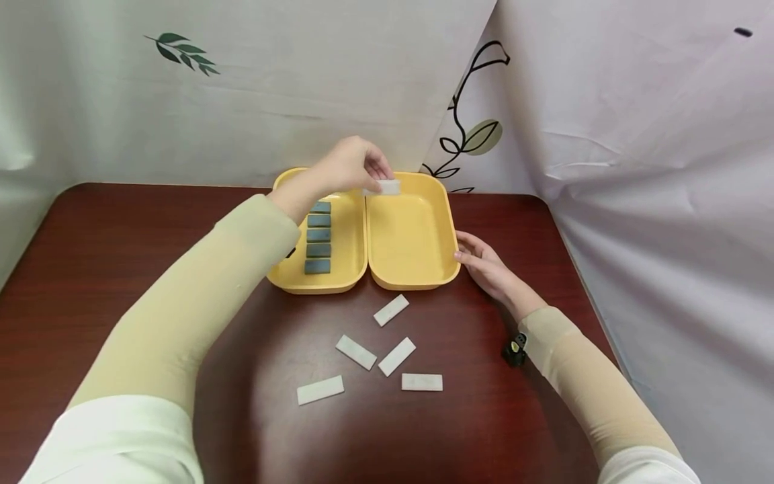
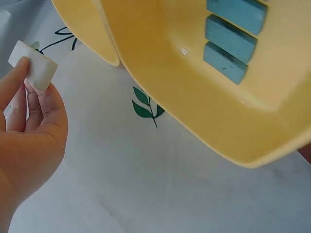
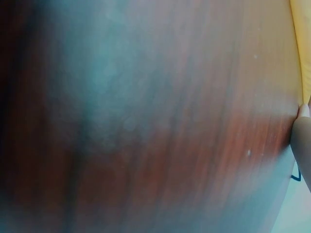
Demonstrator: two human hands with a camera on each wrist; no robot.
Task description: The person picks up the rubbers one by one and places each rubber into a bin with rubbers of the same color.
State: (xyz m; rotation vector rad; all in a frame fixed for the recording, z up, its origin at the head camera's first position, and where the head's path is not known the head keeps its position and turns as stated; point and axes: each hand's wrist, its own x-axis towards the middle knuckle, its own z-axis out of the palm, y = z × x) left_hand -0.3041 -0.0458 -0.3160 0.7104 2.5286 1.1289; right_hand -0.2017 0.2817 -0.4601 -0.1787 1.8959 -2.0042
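In my left hand (image 1: 353, 165), a small white rectangular tile (image 1: 389, 187) is pinched between thumb and fingers, over the back left part of the right yellow tray (image 1: 414, 232). The left wrist view shows the tile (image 2: 36, 67) held up, clear of the trays. My right hand (image 1: 490, 269) holds the right tray at its outer side, with the thumb at the rim and the other fingers partly hidden by the wall. Blue-grey tiles (image 1: 318, 235) lie in a column inside the left yellow tray (image 1: 347, 262), partly covered by my left forearm.
Several white tiles lie loose on the dark red table in front of the trays, among them one tile (image 1: 391, 310) near the right tray and another tile (image 1: 422, 382) closer to me. A patterned white curtain (image 1: 254, 101) hangs behind the table.
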